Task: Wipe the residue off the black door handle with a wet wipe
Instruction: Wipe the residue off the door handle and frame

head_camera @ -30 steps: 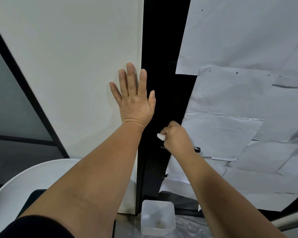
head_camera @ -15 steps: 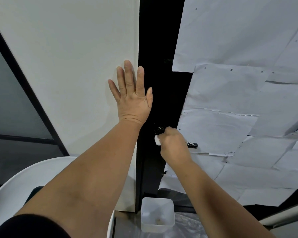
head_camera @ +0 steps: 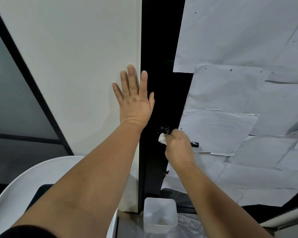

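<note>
The black door handle [head_camera: 194,144] juts from a black door frame [head_camera: 162,83]; my right hand covers most of its lever, so only the tip shows, streaked with pale residue. White residue also marks the handle's round base [head_camera: 163,129]. My right hand [head_camera: 179,146] grips a folded white wet wipe [head_camera: 162,138] and holds it against the handle just below that base. My left hand [head_camera: 134,97] lies flat with straight fingers on the white wall panel [head_camera: 76,66], its index finger and thumb over the black frame.
White paper sheets [head_camera: 239,83] cover the door at right. A translucent plastic tub [head_camera: 159,214] sits on the floor below the handle. A white curved chair [head_camera: 24,186] stands at lower left, beside a dark glass partition [head_camera: 10,100].
My right hand has slid the wipe left along the handle toward its base, uncovering the lever's tip. The residue on the base has come into sight. My left hand stays on the wall.
</note>
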The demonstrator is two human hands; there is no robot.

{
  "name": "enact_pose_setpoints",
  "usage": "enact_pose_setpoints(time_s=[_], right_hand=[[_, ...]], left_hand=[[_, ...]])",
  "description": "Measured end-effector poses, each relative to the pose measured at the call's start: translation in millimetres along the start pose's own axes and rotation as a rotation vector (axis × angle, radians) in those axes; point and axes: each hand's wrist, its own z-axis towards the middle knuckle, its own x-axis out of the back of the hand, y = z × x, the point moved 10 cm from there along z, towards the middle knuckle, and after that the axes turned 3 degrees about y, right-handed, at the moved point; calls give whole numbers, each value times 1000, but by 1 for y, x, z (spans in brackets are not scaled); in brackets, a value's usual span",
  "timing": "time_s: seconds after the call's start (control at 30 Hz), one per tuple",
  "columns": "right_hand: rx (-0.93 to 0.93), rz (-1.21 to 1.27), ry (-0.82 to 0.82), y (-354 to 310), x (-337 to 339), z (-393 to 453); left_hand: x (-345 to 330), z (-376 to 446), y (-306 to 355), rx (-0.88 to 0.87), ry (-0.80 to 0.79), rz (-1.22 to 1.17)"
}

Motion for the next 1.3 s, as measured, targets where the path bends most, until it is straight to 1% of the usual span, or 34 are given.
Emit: enact_pose_setpoints(time_s=[0.1, 0.23, 0.33, 0.5, 0.67, 0.83, 0.93, 1.0, 1.07, 1.13, 1.3], right_hand=[[29, -24, -1, -2, -9, -6], [-29, -49, 9, 21, 3, -4], [-61, -46, 18, 24, 11, 1], [28, -28, -19, 1, -1, -3], [67, -127, -70, 4, -7, -9], [-25, -110, -114, 37, 2, -2], [-3, -53, -93, 22, 1, -1], [51, -53, -85, 6, -7, -4], [62, -71, -86, 4, -10, -6], [35, -74, -87, 19, -8, -8], [-114, -68, -79, 64, 11, -9]], left_hand=[[1, -1, 0, 6, 13, 9], [2, -1, 0, 9, 23, 14], [1, -1, 0, 21, 25, 3], [1, -2, 1, 15, 7, 7], [1, -2, 1, 19, -3, 9], [0, -2, 1, 20, -12, 3], [0, -1, 1, 20, -10, 4], [0, 0, 1, 19, -15, 0], [0, 0, 1, 20, -17, 3], [0, -1, 1, 23, -29, 8], [-1, -2, 2, 28, -34, 16]])
